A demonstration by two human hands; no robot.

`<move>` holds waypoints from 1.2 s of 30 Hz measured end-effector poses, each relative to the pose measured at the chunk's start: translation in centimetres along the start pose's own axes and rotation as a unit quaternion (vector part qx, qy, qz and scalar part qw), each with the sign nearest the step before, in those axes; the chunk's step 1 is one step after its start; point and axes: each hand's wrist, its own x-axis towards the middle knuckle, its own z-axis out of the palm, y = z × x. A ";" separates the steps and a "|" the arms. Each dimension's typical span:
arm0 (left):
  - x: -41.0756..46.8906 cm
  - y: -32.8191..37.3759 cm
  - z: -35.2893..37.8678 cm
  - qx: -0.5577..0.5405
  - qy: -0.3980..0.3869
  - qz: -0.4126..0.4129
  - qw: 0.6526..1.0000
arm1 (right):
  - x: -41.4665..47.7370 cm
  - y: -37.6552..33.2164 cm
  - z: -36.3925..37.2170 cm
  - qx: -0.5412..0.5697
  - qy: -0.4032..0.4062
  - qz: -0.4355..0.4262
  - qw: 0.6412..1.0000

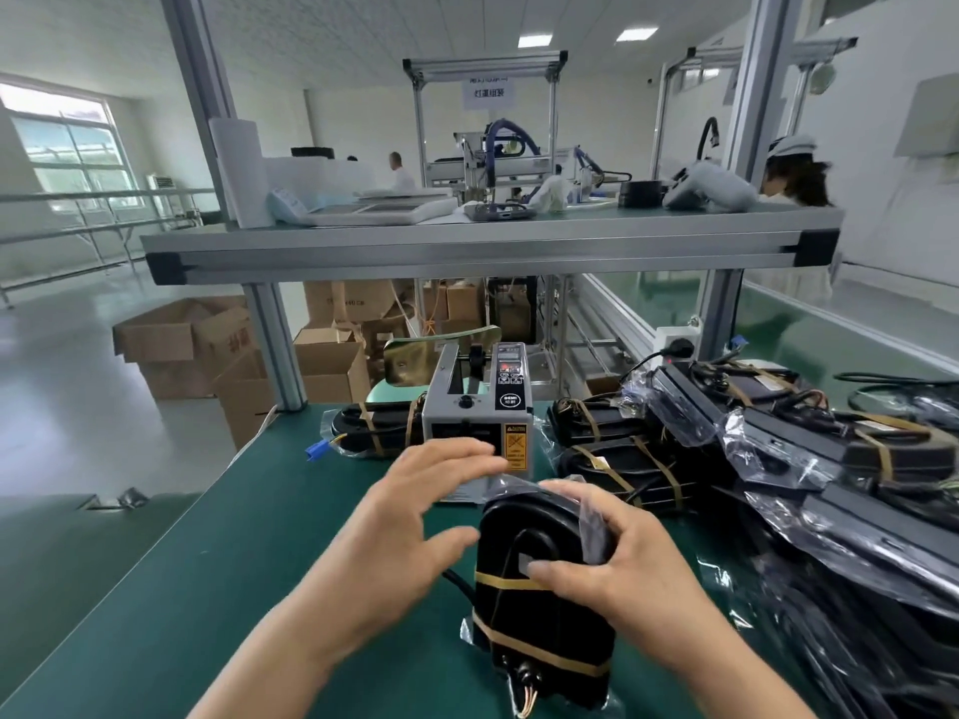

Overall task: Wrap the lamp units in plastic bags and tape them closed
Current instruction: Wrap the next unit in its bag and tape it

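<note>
Right hand (617, 557): fingers curled over the lamp unit (539, 620), pinning the plastic bag (597, 526) fold. Left hand (415, 511): fingers spread, empty, reaching the tape dispenser (477, 412) at 12 o'clock. The unit, at 6 o'clock on the table (207, 563), seems rigid with slippery film, so grip its sides.

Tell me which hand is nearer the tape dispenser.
Left. The left hand is at the front of the tape dispenser, fingertips by its outlet; the right hand is closer to the person, gripping the bagged lamp unit.

I see a matt green worktop (218, 537), glossy crinkled plastic bag (597, 526) over black lamp unit (539, 604), and a grey metal tape dispenser (477, 412).
</note>
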 end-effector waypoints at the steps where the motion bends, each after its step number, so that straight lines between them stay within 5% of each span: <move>1: 0.6 -0.1 0.3 -0.014 -0.011 0.004 1.000 | 0.1 -0.2 0.1 0.007 -0.007 -0.007 1.000; 7: 2.2 -1.0 0.6 -0.114 -0.030 0.017 0.993 | 0.2 -0.3 0.2 -0.007 0.022 -0.030 0.999; 13: 2.9 -0.5 1.3 -0.125 0.060 0.020 0.990 | 0.2 0.1 0.6 -0.032 0.023 -0.064 0.997; 19: 4.2 0.1 2.4 -0.209 0.181 -0.094 0.956 | 0.0 -0.7 0.9 -0.080 -0.003 -0.102 0.992; 24: 4.4 -0.2 2.3 -0.256 0.190 -0.155 0.935 | -0.3 -0.2 0.4 -0.121 0.092 -0.094 0.984; 28: 5.5 -4.0 1.6 -0.303 0.257 -0.362 0.843 | -0.5 0.7 0.3 -0.106 0.233 -0.060 0.965; 31: 6.0 -5.8 3.6 -0.383 0.221 -0.469 0.764 | -0.4 1.0 1.0 -0.102 0.266 -0.056 0.957; 36: 8.3 -6.9 5.5 -0.405 0.211 -0.513 0.727 | -0.3 1.1 1.8 -0.104 0.238 -0.031 0.965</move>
